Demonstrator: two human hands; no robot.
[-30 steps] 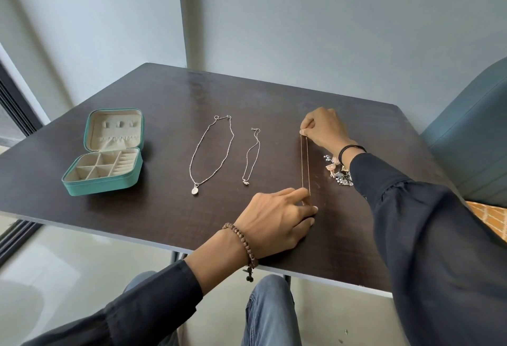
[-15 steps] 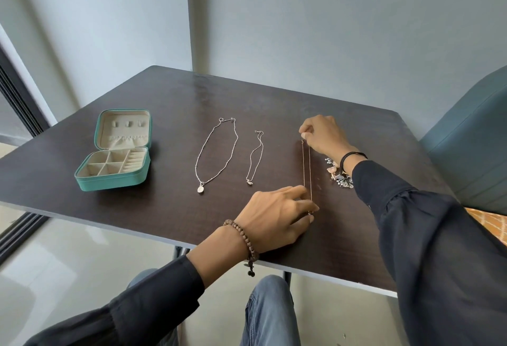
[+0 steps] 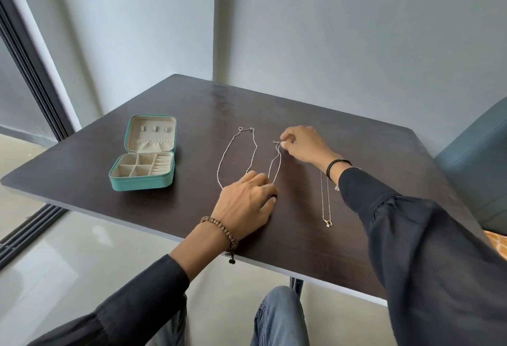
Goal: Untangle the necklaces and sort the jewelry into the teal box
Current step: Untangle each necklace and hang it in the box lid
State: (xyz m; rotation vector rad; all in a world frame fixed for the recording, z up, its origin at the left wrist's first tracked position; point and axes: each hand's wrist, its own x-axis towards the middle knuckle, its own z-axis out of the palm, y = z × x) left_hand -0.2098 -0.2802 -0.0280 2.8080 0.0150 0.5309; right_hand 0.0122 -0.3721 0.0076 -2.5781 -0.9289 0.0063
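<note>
left grip (image 3: 244,202) resting, right grip (image 3: 304,143) pinching

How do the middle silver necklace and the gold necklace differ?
The right hand pinches the far end of the middle silver necklace, left hand at its near end; the gold necklace lies unheld. The silver loop is open; the gold strands lie close. Both rest on the table.
</note>
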